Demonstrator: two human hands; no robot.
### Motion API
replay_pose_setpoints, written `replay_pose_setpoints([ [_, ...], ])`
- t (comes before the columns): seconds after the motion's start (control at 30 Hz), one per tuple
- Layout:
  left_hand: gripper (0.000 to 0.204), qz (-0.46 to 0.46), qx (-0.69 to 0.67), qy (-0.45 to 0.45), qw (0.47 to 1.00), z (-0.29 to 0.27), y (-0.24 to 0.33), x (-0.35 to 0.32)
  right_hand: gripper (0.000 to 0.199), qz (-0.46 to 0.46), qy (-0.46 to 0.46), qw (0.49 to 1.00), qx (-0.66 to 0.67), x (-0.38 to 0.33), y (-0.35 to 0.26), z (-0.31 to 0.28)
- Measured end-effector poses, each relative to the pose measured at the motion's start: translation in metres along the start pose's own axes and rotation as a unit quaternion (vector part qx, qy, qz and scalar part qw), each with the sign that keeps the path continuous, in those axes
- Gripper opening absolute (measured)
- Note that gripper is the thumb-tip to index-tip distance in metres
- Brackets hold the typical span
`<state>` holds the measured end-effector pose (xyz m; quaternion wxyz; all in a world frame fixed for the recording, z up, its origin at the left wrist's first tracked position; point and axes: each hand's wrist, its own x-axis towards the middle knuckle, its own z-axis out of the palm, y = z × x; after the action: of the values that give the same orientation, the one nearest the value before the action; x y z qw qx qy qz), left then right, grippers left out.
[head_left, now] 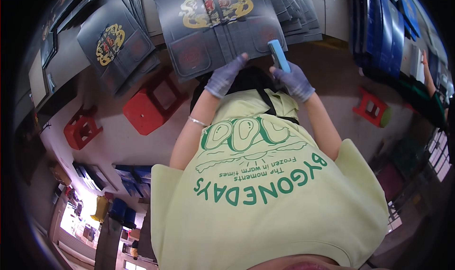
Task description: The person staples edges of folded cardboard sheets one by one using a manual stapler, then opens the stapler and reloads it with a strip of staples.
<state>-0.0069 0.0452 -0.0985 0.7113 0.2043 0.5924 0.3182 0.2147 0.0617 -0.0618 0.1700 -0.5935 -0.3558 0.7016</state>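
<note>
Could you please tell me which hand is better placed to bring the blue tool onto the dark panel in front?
Probably the right hand: it holds the blue tool near a corner of the dark panel, while the left hand shows no tool.

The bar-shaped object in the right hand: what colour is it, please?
The bar-shaped object is mostly light blue; the head view shows it best.
</note>
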Motion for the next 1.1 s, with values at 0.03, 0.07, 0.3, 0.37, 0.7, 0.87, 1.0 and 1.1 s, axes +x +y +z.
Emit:
replay_pose_setpoints([
  [0.03,0.030,0.001,0.000,0.002,1.000,-0.008,-0.009,0.006,0.028,-0.001,-0.002,1.000,0.000,-0.002,0.000,-0.008],
  [0.07,0.029,0.140,0.076,0.000,0.987,-0.022,-0.014,0.010,0.029,-0.061,-0.001,0.998,-0.024,-0.005,0.003,-0.023],
  [0.3,0.008,0.443,0.346,-0.036,0.826,-0.154,0.021,-0.002,0.035,-0.104,0.056,0.979,0.163,-0.006,0.031,-0.150],
  [0.37,0.043,0.112,-0.208,-0.065,0.970,-0.158,0.028,-0.002,0.034,-0.074,0.021,0.990,0.122,0.005,0.048,-0.157],
  [0.7,0.032,0.034,-0.032,-0.047,0.998,-0.016,-0.022,-0.001,0.035,-0.023,0.010,0.998,0.059,0.019,0.039,-0.010],
  [0.87,0.029,0.040,-0.081,0.019,0.996,-0.014,-0.019,0.010,0.030,-0.022,-0.156,0.987,-0.006,0.009,0.016,-0.013],
  [1.0,0.025,0.062,-0.031,0.040,0.997,-0.009,-0.003,0.004,0.035,0.027,-0.168,0.973,-0.153,-0.012,0.033,-0.007],
  [1.1,0.025,0.069,-0.038,0.033,0.996,-0.007,0.000,0.001,0.038,0.021,-0.137,0.981,-0.138,-0.013,0.033,0.005],
])
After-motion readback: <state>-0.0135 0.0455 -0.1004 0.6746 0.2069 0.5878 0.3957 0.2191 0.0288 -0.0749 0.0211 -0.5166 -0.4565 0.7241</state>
